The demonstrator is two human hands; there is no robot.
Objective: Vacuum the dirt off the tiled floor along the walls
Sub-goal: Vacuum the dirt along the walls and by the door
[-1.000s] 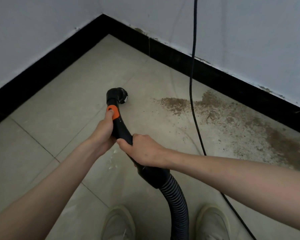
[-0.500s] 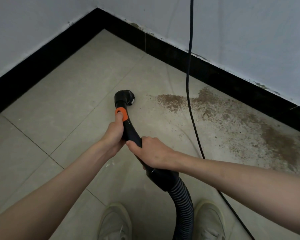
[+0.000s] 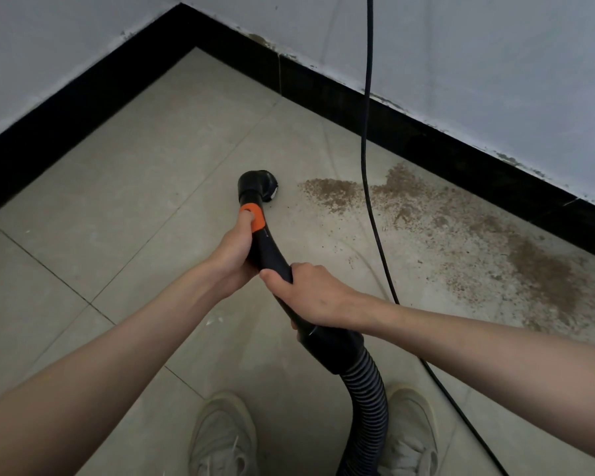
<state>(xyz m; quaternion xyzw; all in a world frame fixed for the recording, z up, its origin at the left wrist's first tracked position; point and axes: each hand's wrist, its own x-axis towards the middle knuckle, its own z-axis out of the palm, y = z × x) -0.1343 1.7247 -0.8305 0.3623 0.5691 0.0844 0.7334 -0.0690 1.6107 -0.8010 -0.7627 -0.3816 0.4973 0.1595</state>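
Both hands, left hand (image 3: 232,250) and right hand (image 3: 315,293), wrap their fingers round the black curved plastic vacuum tube (image 3: 265,249). It points away from them, toward the corner, its round nozzle (image 3: 256,185) just left of the brown dirt (image 3: 334,194) on the floor.

Head-worn view looks steeply down, near the hands, toward a floor corner (image 3: 186,49).

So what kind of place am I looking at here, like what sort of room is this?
Probably a corner of a bare indoor room, perhaps unfurnished or newly finished. Two pale painted walls meet above a black skirting, the floor is large beige tiles, and brown dirt lies along one wall.
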